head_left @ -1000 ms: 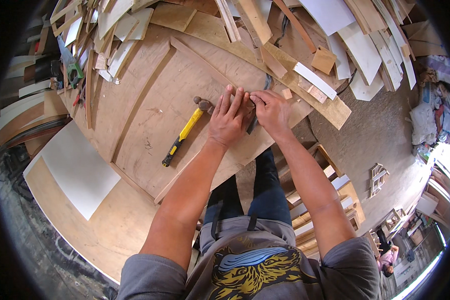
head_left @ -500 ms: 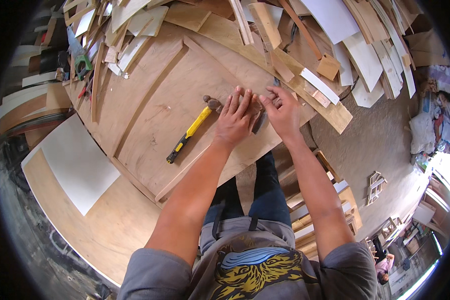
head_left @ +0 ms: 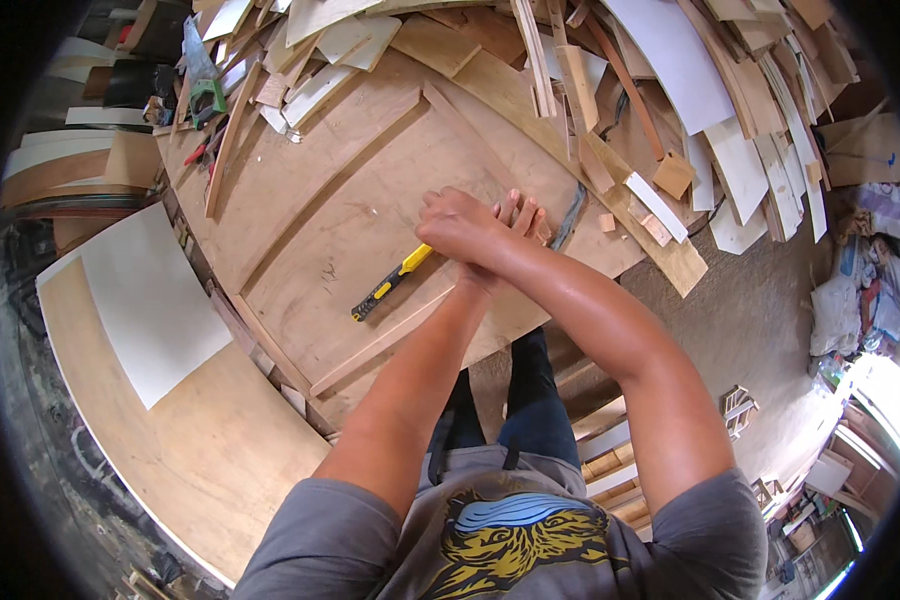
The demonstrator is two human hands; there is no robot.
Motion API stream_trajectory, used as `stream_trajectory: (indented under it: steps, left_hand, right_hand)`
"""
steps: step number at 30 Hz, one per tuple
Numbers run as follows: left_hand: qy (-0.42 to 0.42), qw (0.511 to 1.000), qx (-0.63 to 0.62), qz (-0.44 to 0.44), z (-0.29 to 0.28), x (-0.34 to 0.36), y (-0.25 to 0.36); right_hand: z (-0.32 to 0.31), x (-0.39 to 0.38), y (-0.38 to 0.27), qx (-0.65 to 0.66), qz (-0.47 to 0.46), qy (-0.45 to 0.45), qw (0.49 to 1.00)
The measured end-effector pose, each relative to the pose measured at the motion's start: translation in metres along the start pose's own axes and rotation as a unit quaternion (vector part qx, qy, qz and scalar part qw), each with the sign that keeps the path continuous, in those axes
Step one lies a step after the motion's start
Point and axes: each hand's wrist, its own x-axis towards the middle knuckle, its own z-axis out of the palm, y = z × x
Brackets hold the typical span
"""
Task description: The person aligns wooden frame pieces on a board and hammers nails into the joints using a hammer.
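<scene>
A claw-type or ball hammer cannot be told apart, since the head of the hammer [head_left: 390,285] is hidden; its yellow and black handle lies slanted on the plywood panel [head_left: 320,240]. My right hand [head_left: 454,218] reaches across my left wrist and is closed over the hammer's head end. Beneath it, my left hand [head_left: 526,216] rests on the panel with its fingers stretched out and a little apart; its back is mostly covered. Thin wooden strips [head_left: 335,190] run along the panel. Right of my left fingers lies a dark grey strip [head_left: 570,216].
Wood offcuts [head_left: 570,90] are heaped along the far side. A green-handled saw [head_left: 206,98] lies at the far left. A small square wood block [head_left: 673,175] rests on the offcuts. A white-topped board [head_left: 160,310] stands left of the panel.
My right hand has moved left, crossing over my left wrist, onto the hammer's head end. The view has shifted slightly. My left hand stays on the panel.
</scene>
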Motion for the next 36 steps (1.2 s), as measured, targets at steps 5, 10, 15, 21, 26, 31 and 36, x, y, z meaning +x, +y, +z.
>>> stream_trajectory:
  steps: [5, 10, 15, 21, 26, 31, 36]
  left_hand:
    - [-0.035, 0.999, -0.028, 0.010, -0.010, 0.002, 0.000]
    - [-0.097, 0.995, -0.026, 0.012, -0.009, -0.005, 0.000]
    - [-0.157, 0.968, -0.190, -0.045, -0.019, -0.007, 0.003]
    - [-0.085, 0.965, -0.243, -0.049, -0.045, 0.014, -0.005]
    - [-0.135, 0.972, -0.187, -0.054, -0.048, 0.017, -0.004]
    - [-0.128, 0.974, -0.176, -0.059, -0.048, 0.017, -0.002]
    - [-0.125, 0.971, -0.193, -0.064, -0.048, 0.018, -0.002]
  right_hand:
    - [-0.002, 0.009, 0.009, 0.056, 0.036, 0.117, 0.991]
    - [-0.063, 0.013, 0.024, 0.081, 0.133, 0.094, 0.983]
    - [-0.084, -0.024, 0.046, 0.451, 0.235, 0.224, 0.832]
    - [-0.098, -0.123, 0.064, 0.903, 0.115, 0.199, 0.363]
    - [-0.110, -0.209, 0.054, 0.875, 0.242, 0.149, 0.392]
    - [-0.092, -0.248, 0.037, 0.802, 0.409, 0.189, 0.393]
    - [-0.066, -0.256, 0.054, 0.736, 0.452, 0.140, 0.483]
